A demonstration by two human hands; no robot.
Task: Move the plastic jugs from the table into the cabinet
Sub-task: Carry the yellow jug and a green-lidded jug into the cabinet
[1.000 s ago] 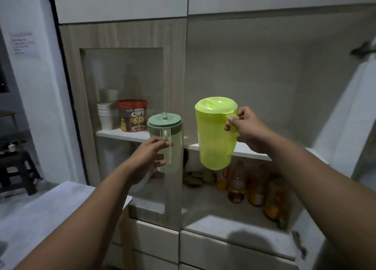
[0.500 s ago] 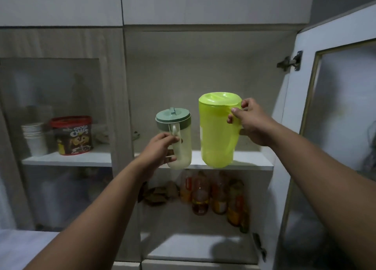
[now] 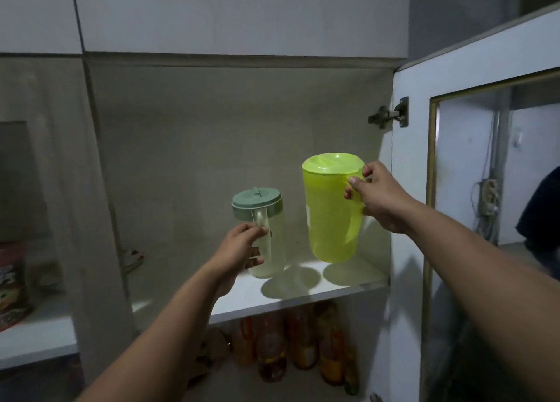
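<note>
Dimly lit cabinet [image 3: 242, 147]; white shelf [image 3: 303, 295] (bottles [image 3: 272, 350] beneath)

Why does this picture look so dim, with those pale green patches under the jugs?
Head view: the room is dark, and light from the front passes through the yellow-green jug and the clear jug with the green lid, throwing tinted shadows onto the white shelf. The wide lens bends the cabinet door, and the bottles below look soft and blurred.
</note>
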